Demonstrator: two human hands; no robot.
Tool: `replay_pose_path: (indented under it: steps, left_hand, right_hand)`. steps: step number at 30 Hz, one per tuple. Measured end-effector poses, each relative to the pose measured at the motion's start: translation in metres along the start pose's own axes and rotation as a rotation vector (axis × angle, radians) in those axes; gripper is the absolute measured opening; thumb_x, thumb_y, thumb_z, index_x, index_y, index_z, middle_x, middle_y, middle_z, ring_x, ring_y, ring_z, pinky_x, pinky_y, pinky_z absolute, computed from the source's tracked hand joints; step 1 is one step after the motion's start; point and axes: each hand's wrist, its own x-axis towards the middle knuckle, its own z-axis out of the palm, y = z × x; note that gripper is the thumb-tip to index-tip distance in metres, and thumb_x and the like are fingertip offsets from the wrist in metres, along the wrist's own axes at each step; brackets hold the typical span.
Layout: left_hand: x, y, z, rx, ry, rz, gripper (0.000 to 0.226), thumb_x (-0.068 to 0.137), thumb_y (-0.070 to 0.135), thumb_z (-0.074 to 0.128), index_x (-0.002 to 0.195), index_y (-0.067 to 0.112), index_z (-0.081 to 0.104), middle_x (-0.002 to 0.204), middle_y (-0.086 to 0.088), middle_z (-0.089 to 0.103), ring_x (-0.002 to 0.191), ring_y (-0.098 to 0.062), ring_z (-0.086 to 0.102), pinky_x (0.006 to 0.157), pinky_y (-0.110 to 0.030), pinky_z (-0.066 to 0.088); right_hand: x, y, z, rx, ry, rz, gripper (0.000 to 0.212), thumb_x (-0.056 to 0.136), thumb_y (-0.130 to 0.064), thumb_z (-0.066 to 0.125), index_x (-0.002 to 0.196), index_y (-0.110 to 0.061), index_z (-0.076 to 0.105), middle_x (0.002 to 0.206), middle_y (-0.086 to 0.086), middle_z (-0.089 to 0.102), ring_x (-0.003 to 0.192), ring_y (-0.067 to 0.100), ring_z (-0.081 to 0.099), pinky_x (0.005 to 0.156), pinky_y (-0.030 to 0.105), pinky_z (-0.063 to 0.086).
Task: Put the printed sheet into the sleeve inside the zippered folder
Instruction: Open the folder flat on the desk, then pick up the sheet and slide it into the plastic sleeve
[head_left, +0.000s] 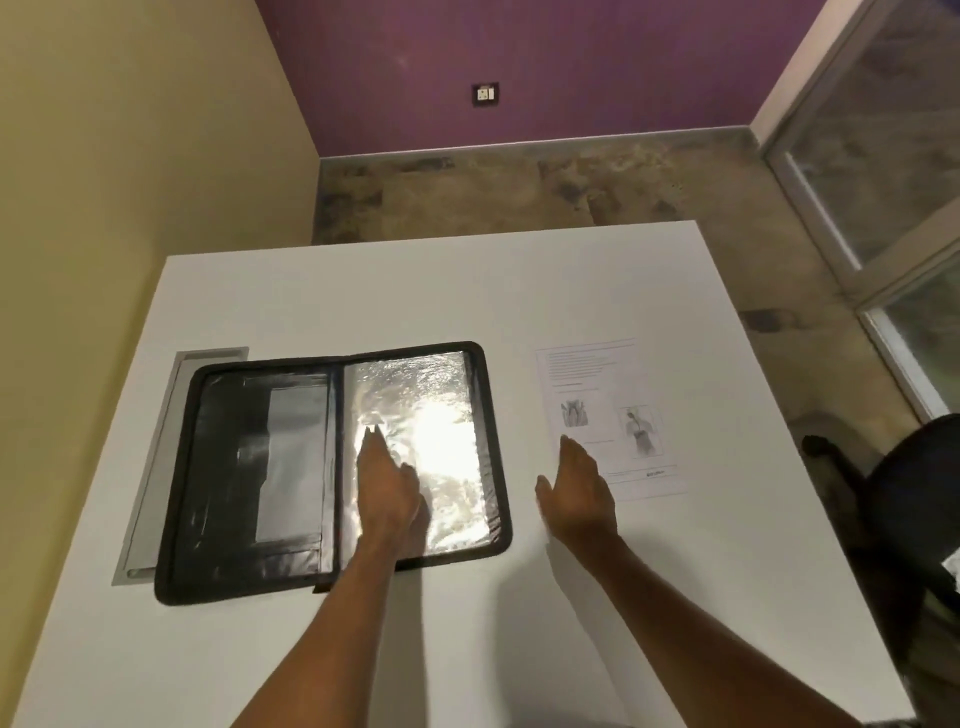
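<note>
A bare strip of white table (519, 415) is left between the open zippered folder (332, 457) and the printed sheet (608, 415) to its right. The folder's right-hand sleeve (447, 415) is partly covered by the left hand (387, 483). Beyond and in front of the folder the tabletop is unobstructed.

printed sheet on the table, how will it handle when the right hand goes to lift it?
The printed sheet is probably floppy: a single thin page lying flat on the table. With no raised edge showing, it may slide under the right hand rather than lift. It looks very light, so it could bend as it goes into the glossy sleeve.
</note>
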Motion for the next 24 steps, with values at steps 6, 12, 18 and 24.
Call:
replay_pose_path:
  steps: [6,12,18,24]
  left_hand:
    - [-0.026,0.094,0.09,-0.137,-0.17,0.055,0.049,0.098,-0.001,0.046,0.146,0.006,0.047,0.144,-0.011,0.056,0.136,-0.033,0.053,0.107,-0.018,0.042]
    - [-0.026,0.144,0.16,-0.092,-0.238,-0.035,0.034,0.092,0.003,0.053,0.125,0.007,0.059,0.11,0.0,0.068,0.11,-0.022,0.065,0.073,-0.01,0.045]
    - [-0.02,0.168,0.198,0.05,-0.212,-0.151,0.064,0.093,0.01,0.057,0.153,0.002,0.039,0.15,-0.015,0.051,0.138,-0.034,0.049,0.113,-0.049,0.044]
    - [-0.027,0.177,0.223,0.043,-0.126,-0.213,0.08,0.095,0.006,0.055,0.163,0.0,0.013,0.157,-0.019,0.042,0.144,-0.035,0.039,0.119,-0.046,0.037]
  right_hand:
    - [0.044,0.052,-0.053,-0.026,0.112,-0.08,0.063,0.097,-0.021,0.062,0.152,0.001,0.04,0.151,0.021,0.049,0.139,0.038,0.049,0.113,0.044,0.044]
    - [0.096,0.094,-0.092,0.073,0.089,0.015,0.06,0.093,-0.011,0.067,0.145,0.006,0.045,0.14,0.029,0.055,0.129,0.046,0.053,0.107,0.053,0.047]
    - [0.142,0.121,-0.111,0.152,-0.007,0.176,0.067,0.096,-0.02,0.063,0.153,0.003,0.036,0.156,0.023,0.044,0.146,0.038,0.04,0.121,0.048,0.034]
    - [0.16,0.131,-0.108,0.165,-0.052,0.217,0.064,0.094,-0.018,0.063,0.15,0.005,0.04,0.149,0.025,0.048,0.141,0.039,0.044,0.118,0.046,0.037]
